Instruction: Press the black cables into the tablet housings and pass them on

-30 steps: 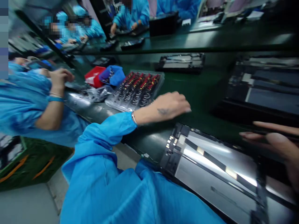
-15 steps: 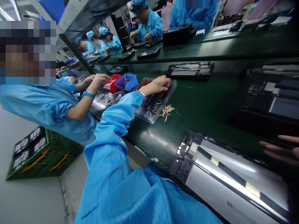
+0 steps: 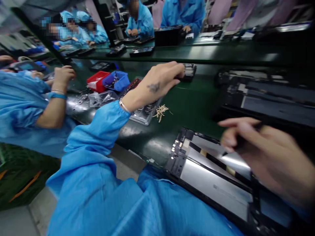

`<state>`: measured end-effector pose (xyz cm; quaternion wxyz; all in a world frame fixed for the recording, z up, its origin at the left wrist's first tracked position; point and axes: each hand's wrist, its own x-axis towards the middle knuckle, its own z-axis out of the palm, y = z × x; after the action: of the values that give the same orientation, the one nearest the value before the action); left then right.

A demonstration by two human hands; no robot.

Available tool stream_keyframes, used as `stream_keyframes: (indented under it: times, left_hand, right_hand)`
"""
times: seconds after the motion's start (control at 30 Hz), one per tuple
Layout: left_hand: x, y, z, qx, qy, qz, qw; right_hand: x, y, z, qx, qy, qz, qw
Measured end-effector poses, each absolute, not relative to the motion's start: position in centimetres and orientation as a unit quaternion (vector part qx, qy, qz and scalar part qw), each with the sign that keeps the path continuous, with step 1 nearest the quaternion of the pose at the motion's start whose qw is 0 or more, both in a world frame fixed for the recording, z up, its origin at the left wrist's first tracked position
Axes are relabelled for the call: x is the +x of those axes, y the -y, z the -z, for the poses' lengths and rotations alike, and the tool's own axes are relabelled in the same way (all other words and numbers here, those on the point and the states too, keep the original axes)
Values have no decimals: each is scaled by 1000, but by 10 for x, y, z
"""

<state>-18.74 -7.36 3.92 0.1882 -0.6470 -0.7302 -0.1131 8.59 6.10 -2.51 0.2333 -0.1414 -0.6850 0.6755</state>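
The left hand (image 3: 162, 82), in a bright blue smock sleeve, is reaching out over the clear plastic tray of small red-and-black parts (image 3: 142, 109) toward eleven o'clock. Its fingertips are curling down at the near end of a small black component frame (image 3: 189, 71) lying on the dark green tabletop (image 3: 197, 101). Whether the fingers are already pinching something is hidden by the hand itself, so I cannot tell.

The right hand (image 3: 261, 150) is blurring at three o'clock, clenched around a thin dark pen-like tool (image 3: 242, 141) whose tip is pointing down at the large opened tablet chassis with silver plates (image 3: 211, 177), which is lying at five o'clock, just in front of the body.

To do the pick well, the left fingers should be closing lightly on one piece only, lifting straight up so the sleeve is not dragging across the tray or scattering the pale loose strips (image 3: 161, 111) just beside it at its right edge. The tool hand is better kept hovering off the chassis meanwhile.

A co-worker's forearm (image 3: 52, 109) is working at nine o'clock near the red bin (image 3: 99, 80) and the blue bin (image 3: 116, 80).
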Motion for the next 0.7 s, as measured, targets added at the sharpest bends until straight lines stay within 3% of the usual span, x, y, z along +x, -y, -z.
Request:
stream_keyframes:
  times: [0.03, 0.1, 0.23, 0.33, 0.47, 0.7]
  left_hand:
    - [-162, 75, -40, -661, 712, 103, 212]
    - [-120, 79, -32, -736, 630, 78, 235]
    - [-90, 85, 1, -855, 411, 101, 300]
    - [-90, 81, 13, -849, 347, 92, 388]
    - [-87, 76, 12, -829, 323, 71, 451]
    - [-87, 70, 3, -774, 484, 191, 361]
  right_hand:
    - [78, -55, 24, -169, 640, -729, 173]
    - [69, -47, 24, -165, 580, -786, 136]
    - [71, -44, 25, -178, 537, -807, 171]
    - [78, -47, 26, -190, 552, -784, 209]
    - [78, -50, 28, -189, 584, -752, 241]
    - [79, -53, 26, -156, 722, -597, 314]
